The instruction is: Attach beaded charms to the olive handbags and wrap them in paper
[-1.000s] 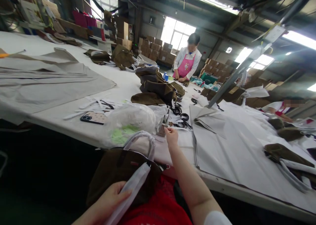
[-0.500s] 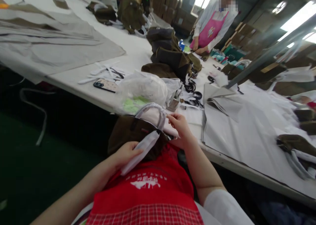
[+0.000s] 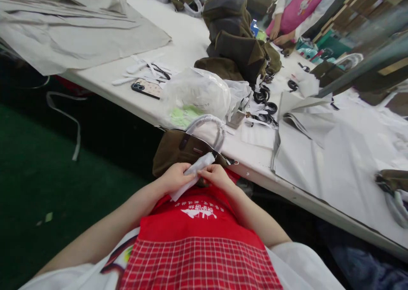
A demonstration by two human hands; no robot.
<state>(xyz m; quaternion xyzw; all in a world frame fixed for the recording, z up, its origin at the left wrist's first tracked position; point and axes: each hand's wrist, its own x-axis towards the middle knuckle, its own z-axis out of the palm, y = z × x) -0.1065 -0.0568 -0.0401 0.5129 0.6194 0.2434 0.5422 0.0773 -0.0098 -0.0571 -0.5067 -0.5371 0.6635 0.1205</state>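
Observation:
A brown bag (image 3: 174,150) leans at the table's front edge against the red apron, its wrapped handle (image 3: 220,133) standing up in a loop. Across the bag's front lies a white wrapped strip (image 3: 185,187), slanting up to the right. My left hand (image 3: 177,177) is closed round the strip's middle, thumb on top. The fingertips of my right hand (image 3: 215,176) are pinched together at the strip's right side, touching it. The underside of the strip is hidden.
Behind the bag are a clear plastic bag (image 3: 197,95), a phone (image 3: 146,88) and black rings (image 3: 262,95). Brown bags (image 3: 239,52) are piled farther back. Grey sheets (image 3: 318,145) lie right, more fabric (image 3: 95,35) left. A person in a pink apron (image 3: 299,5) works across the table.
My right hand has left the handle and come down to the white strip beside my left hand. The view has tilted downward.

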